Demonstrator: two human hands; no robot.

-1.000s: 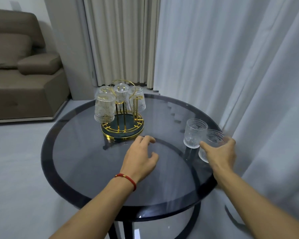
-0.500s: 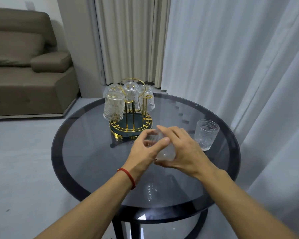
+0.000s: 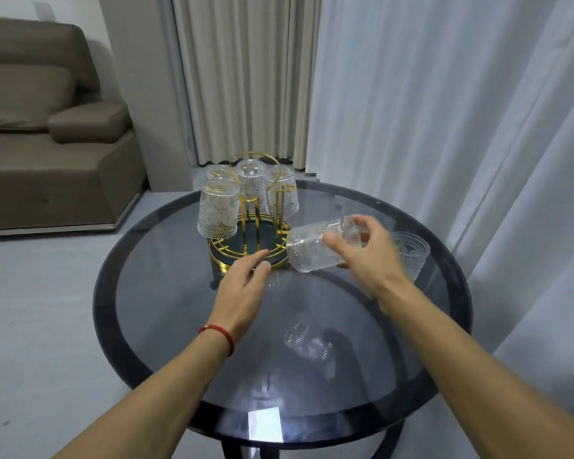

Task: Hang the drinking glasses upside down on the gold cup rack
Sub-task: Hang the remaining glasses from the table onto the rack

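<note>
The gold cup rack point(image 3: 250, 246) stands at the back of the round dark glass table point(image 3: 166, 313), with several clear ribbed glasses hanging upside down on its prongs. One bare gold prong point(image 3: 281, 200) sticks up at the rack's right side. My right hand point(image 3: 368, 253) grips a clear ribbed glass point(image 3: 312, 248), tipped on its side with its mouth toward the rack. My left hand point(image 3: 246, 283) hovers open just in front of the rack's base, fingers near its rim. Another glass point(image 3: 411, 255) stands upright on the table behind my right hand, partly hidden.
White sheer curtains point(image 3: 461, 111) hang close to the table's right and back edge. A brown sofa point(image 3: 47, 144) sits at the left across grey floor point(image 3: 30, 326). Beige curtains point(image 3: 242, 77) hang behind the rack.
My right hand lifted one glass from the table's right side, passed it through both hands, and now carries it sideways beside the rack. My left hand let go and moved toward the rack's base.
</note>
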